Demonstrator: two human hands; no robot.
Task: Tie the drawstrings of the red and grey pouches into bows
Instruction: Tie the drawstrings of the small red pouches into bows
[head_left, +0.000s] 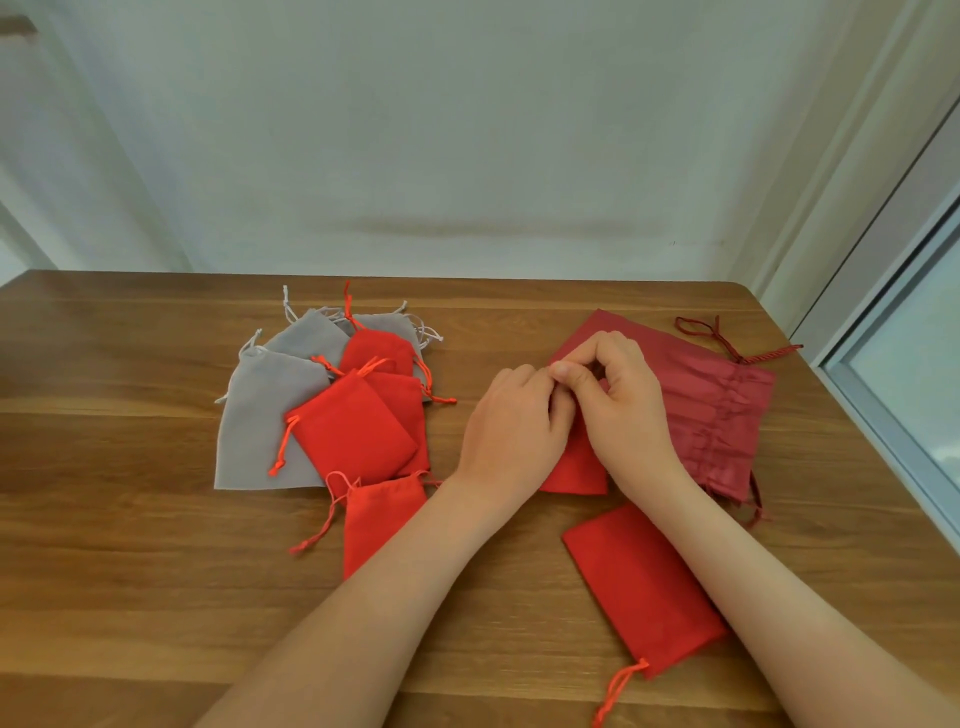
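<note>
The red pouch (574, 470) lies under both hands, only its bottom end showing. The left hand (511, 415) and right hand (623, 400) meet over its top, fingers curled in a tight pinch; the cord is hidden. A dark red bag (717, 410) lies beneath the grip, and a pile of pouches (332, 405) lies left of it.
</note>
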